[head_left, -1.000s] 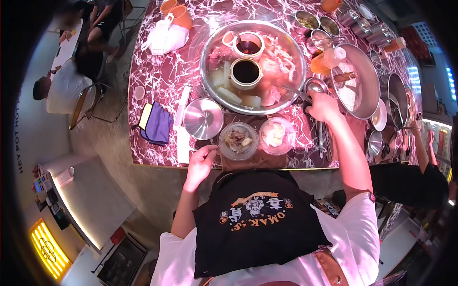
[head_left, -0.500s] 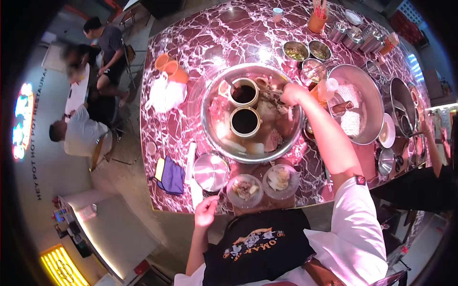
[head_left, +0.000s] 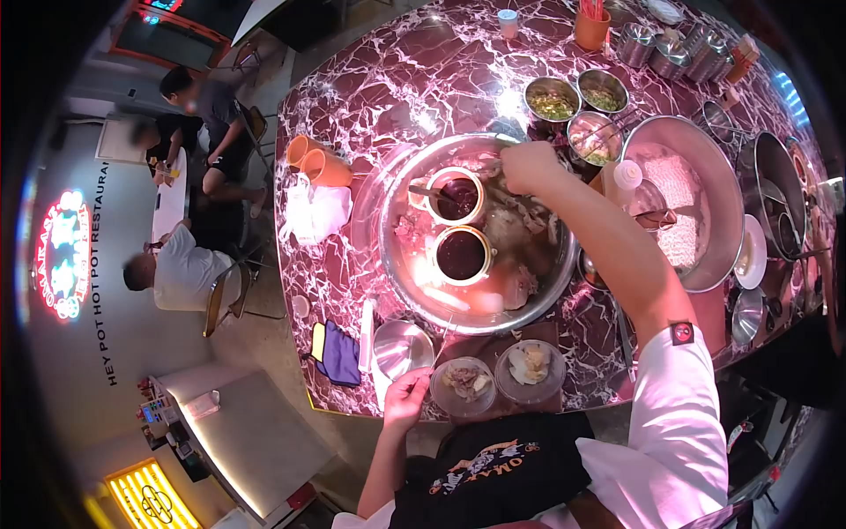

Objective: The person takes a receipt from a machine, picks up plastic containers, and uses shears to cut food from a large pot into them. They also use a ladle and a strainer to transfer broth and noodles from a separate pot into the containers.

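Our R hand [head_left: 531,167] is over the pot [head_left: 480,324] mid-tabletop [head_left: 405,97], L hand [head_left: 405,398] by bowl [head_left: 441,401]; can't tell if either grip's pinching anything. Elbow drop might knock bottle [head_left: 627,175].

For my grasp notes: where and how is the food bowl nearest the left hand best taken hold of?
Probably pinch the food bowl at its left rim, coming from the left: it stands upright, its round edge exposed beside the left hand, while the neighbouring bowl crowds its right side.
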Action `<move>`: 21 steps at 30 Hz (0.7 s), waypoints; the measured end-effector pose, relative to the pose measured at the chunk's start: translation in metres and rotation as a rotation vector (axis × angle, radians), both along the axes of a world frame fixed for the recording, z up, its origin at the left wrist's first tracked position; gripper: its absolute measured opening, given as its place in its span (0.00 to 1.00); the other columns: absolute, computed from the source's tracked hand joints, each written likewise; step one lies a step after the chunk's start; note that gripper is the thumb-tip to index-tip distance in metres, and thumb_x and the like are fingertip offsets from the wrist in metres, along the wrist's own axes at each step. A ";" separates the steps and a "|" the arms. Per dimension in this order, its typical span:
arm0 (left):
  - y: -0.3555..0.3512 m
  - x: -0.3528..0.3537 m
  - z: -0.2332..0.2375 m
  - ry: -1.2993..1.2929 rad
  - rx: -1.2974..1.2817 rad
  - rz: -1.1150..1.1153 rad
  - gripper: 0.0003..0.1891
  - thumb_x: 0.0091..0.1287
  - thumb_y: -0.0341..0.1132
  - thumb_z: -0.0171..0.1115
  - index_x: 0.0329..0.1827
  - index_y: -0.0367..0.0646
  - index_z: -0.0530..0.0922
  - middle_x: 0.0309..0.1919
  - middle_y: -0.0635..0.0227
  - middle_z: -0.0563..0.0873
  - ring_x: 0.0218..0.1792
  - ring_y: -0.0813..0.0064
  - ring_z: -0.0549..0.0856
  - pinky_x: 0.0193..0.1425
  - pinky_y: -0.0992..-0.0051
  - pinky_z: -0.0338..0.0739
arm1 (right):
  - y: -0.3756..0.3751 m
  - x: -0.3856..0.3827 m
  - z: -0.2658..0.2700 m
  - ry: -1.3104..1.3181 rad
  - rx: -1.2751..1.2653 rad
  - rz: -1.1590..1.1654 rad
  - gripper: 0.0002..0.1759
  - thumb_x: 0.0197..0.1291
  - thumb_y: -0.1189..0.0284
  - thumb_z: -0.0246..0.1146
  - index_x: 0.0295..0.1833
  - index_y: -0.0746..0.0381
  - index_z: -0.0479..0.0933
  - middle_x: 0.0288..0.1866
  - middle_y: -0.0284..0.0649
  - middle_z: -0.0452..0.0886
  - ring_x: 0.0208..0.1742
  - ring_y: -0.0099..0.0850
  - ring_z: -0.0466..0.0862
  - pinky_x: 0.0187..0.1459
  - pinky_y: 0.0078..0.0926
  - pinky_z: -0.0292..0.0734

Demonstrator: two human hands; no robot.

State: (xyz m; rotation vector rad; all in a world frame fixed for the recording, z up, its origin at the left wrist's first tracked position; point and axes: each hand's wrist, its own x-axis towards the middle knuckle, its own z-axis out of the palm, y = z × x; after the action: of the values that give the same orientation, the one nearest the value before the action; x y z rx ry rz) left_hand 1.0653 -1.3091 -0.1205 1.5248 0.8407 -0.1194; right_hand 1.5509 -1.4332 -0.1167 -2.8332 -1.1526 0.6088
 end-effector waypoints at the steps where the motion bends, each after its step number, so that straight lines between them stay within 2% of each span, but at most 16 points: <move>1: -0.001 0.005 0.006 0.000 0.032 0.001 0.11 0.75 0.29 0.61 0.56 0.35 0.83 0.37 0.75 0.86 0.35 0.88 0.78 0.41 0.84 0.74 | 0.008 0.000 -0.008 -0.053 -0.030 0.059 0.16 0.54 0.63 0.67 0.46 0.59 0.87 0.46 0.44 0.89 0.48 0.39 0.89 0.46 0.41 0.84; 2: -0.004 0.009 0.011 -0.001 0.062 0.004 0.11 0.76 0.29 0.60 0.56 0.35 0.83 0.36 0.75 0.86 0.33 0.88 0.78 0.39 0.84 0.73 | 0.016 -0.001 -0.021 -0.112 -0.044 0.065 0.15 0.56 0.61 0.67 0.46 0.57 0.87 0.47 0.42 0.89 0.48 0.37 0.90 0.46 0.39 0.84; 5: -0.008 0.008 0.012 -0.012 0.065 0.028 0.11 0.75 0.28 0.60 0.56 0.35 0.83 0.33 0.77 0.85 0.31 0.88 0.76 0.36 0.85 0.71 | 0.020 -0.001 -0.047 -0.098 0.066 0.005 0.15 0.57 0.63 0.66 0.47 0.57 0.86 0.48 0.43 0.89 0.48 0.39 0.89 0.48 0.42 0.83; 8: -0.011 -0.004 0.000 -0.015 0.049 0.050 0.11 0.75 0.28 0.60 0.56 0.35 0.83 0.32 0.78 0.83 0.30 0.89 0.75 0.35 0.85 0.70 | -0.002 -0.001 -0.031 -0.050 0.072 -0.039 0.15 0.57 0.66 0.65 0.48 0.57 0.85 0.50 0.44 0.88 0.50 0.41 0.88 0.51 0.43 0.82; 14: -0.011 0.011 0.006 -0.034 0.091 -0.003 0.11 0.75 0.30 0.60 0.56 0.36 0.84 0.26 0.81 0.78 0.26 0.90 0.72 0.32 0.85 0.67 | -0.070 -0.017 -0.005 0.147 0.318 -0.228 0.23 0.52 0.70 0.68 0.57 0.56 0.83 0.53 0.47 0.87 0.55 0.43 0.86 0.56 0.38 0.81; 15: -0.008 0.014 0.010 0.027 0.090 -0.016 0.11 0.75 0.30 0.60 0.56 0.37 0.84 0.26 0.80 0.79 0.27 0.89 0.73 0.32 0.84 0.69 | -0.082 -0.024 -0.001 0.185 0.346 -0.265 0.24 0.52 0.70 0.69 0.58 0.56 0.83 0.53 0.47 0.87 0.55 0.43 0.86 0.57 0.37 0.80; 17: -0.010 0.028 0.010 -0.017 0.228 0.000 0.11 0.74 0.30 0.61 0.54 0.38 0.84 0.26 0.80 0.79 0.26 0.87 0.74 0.32 0.82 0.70 | -0.106 -0.041 0.009 0.264 0.393 -0.336 0.27 0.50 0.71 0.71 0.60 0.57 0.82 0.54 0.47 0.87 0.55 0.42 0.86 0.59 0.36 0.79; 18: -0.007 0.035 0.010 -0.092 0.258 -0.047 0.11 0.74 0.31 0.61 0.55 0.39 0.85 0.27 0.75 0.83 0.28 0.85 0.78 0.34 0.80 0.73 | -0.118 -0.052 0.010 0.356 0.409 -0.427 0.26 0.52 0.73 0.71 0.60 0.58 0.81 0.54 0.47 0.87 0.55 0.40 0.86 0.59 0.34 0.78; 19: -0.002 0.045 0.009 -0.167 0.286 -0.090 0.12 0.74 0.33 0.61 0.55 0.40 0.85 0.29 0.70 0.86 0.31 0.83 0.82 0.37 0.78 0.76 | -0.132 -0.063 0.014 0.353 0.429 -0.424 0.26 0.53 0.74 0.71 0.61 0.59 0.81 0.54 0.47 0.87 0.54 0.39 0.87 0.59 0.32 0.78; 21: 0.010 0.070 0.010 -0.078 0.327 -0.214 0.12 0.74 0.35 0.60 0.54 0.41 0.85 0.30 0.64 0.87 0.32 0.79 0.84 0.39 0.76 0.78 | -0.158 -0.091 0.024 0.348 0.467 -0.408 0.25 0.54 0.76 0.70 0.61 0.61 0.81 0.53 0.46 0.87 0.53 0.37 0.87 0.57 0.30 0.78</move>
State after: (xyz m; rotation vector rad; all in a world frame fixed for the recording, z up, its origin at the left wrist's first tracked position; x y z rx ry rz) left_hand 1.1350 -1.2990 -0.1110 1.9133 0.6545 -0.0811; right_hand 1.4596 -1.5913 -0.0928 -2.3374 -0.5453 0.6601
